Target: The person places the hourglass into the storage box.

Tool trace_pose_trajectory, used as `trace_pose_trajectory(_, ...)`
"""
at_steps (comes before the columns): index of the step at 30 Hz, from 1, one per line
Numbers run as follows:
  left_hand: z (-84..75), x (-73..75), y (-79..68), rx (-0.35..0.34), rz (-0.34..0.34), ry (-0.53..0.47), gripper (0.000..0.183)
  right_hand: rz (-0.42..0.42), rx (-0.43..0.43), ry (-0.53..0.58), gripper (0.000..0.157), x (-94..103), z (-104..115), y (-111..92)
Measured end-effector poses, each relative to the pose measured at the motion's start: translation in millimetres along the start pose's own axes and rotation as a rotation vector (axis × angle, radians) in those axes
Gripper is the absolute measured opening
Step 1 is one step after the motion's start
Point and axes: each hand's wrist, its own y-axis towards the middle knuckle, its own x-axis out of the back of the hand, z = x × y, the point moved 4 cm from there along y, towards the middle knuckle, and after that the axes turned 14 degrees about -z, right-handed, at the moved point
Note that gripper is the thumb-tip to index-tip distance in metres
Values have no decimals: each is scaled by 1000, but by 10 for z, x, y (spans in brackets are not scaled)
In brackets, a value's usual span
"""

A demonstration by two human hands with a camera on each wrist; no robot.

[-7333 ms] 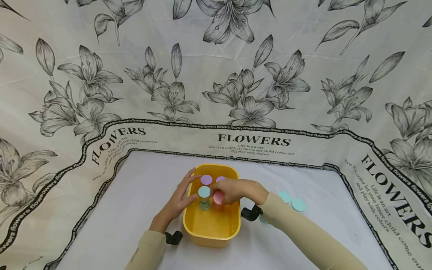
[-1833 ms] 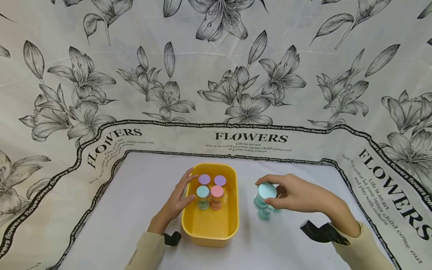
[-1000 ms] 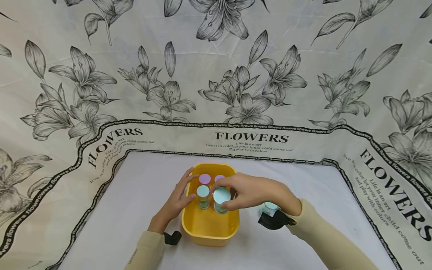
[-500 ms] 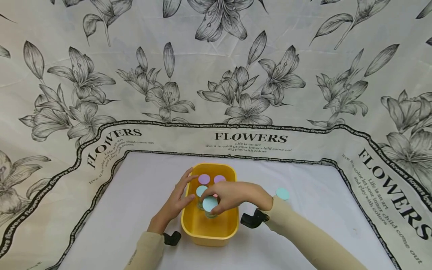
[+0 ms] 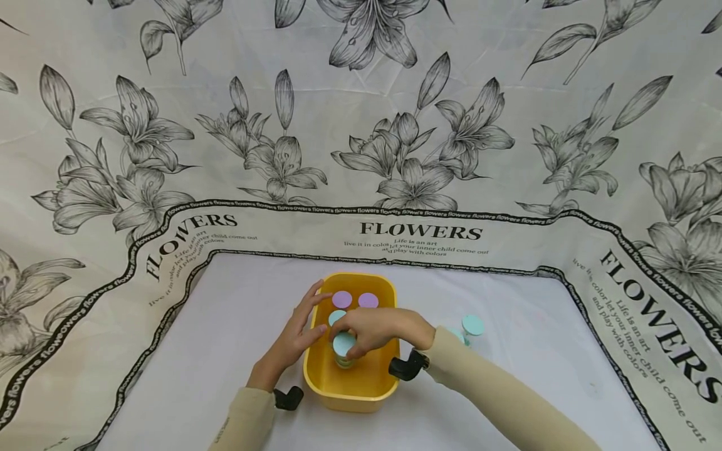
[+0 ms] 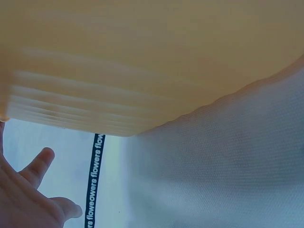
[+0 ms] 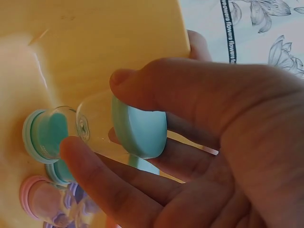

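My right hand pinches a sand timer with pale turquoise caps, held upright inside the yellow plastic bin. In the right wrist view, thumb and fingers close around its top cap, and turquoise sand shows in the clear bulb's far end. Just behind it stands another turquoise sand timer; two lavender-capped ones are farther back. A pink sand timer appears in the right wrist view, but my hand hides it from the head view. My left hand rests at the bin's left rim, fingers loosely extended.
More turquoise sand timers stand on the white tabletop right of the bin, partly behind my right sleeve. A flower-printed cloth rises around the table's back and sides.
Earlier my right hand released the pink timer in the bin, then gripped a turquoise one at the right. It has brought that one left into the bin's front part. My left hand stays put.
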Motion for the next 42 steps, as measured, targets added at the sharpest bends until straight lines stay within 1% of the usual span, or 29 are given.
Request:
trace_pose_trajectory(5, -12, -3, 3, 0, 0, -4, 55, 19, -7, -4, 39, -47, -21, 36)
trace_pose_trajectory(10, 1, -10, 8, -3, -1, -4, 55, 27, -12, -31, 41, -95, -40, 66)
trace_pose_trajectory(24, -31, -21, 7, 1, 2, 0, 55, 12, -13, -82, 40, -113, -2, 83)
trace_pose_trajectory(33, -28, -16, 2, 16, -7, 21, 55, -14, 18, -28, 40, -51, 30, 69)
trace_pose_trajectory(38, -15, -11, -5, 11, -11, 33, 55, -35, -8, 4, 42, -8, 11, 51)
trace_pose_trajectory(42, -10, -12, -11, 18, -9, 44, 56, -44, -21, 67, 46, 15, 0, 19)
